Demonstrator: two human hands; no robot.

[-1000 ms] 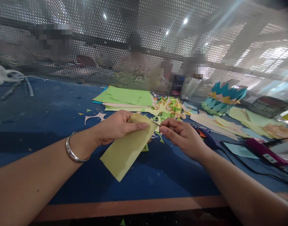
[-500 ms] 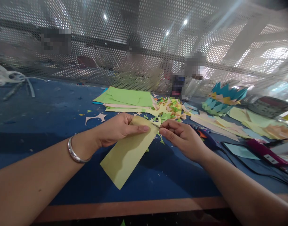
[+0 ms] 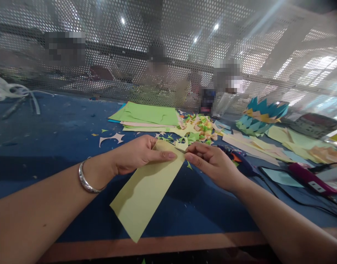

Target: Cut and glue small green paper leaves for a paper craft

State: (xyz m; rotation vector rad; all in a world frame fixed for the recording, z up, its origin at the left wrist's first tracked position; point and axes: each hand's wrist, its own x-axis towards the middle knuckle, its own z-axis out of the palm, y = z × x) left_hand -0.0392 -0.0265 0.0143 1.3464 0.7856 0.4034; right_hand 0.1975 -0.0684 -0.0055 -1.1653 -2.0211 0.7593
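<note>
The left hand point(image 3: 139, 156) is clamped on the upper end of a sheet of yellow paper point(image 3: 142, 200), thumb flat on its face and the other fingers behind; the right hand point(image 3: 212, 163) has thumb and forefinger pinched together on a thin metal tool point(image 3: 180, 149), whose point meets the paper's upper right edge just beside the left thumb; most of the tool is hidden in the fingers, so I cannot tell its full shape; the paper is held up in front of the person, tilted, its lower corner hanging toward the near edge of the blue table point(image 3: 74, 128). The broad lower part of the sheet looks whole and straight-sided, so by my judgement this piece is barely begun and most of it is left to work; whether the edge under the point is already cut is too small to tell. Beyond the hands lie green scraps point(image 3: 194, 136) and a pale offcut point(image 3: 112, 138), and behind them a heap of curled bits point(image 3: 204, 126), which suggest a good deal done on other sheets; a stack of paper point(image 3: 153, 113) lies there unused, it seems; farther right stands a paper crown point(image 3: 263, 115), apparently assembled.
</note>
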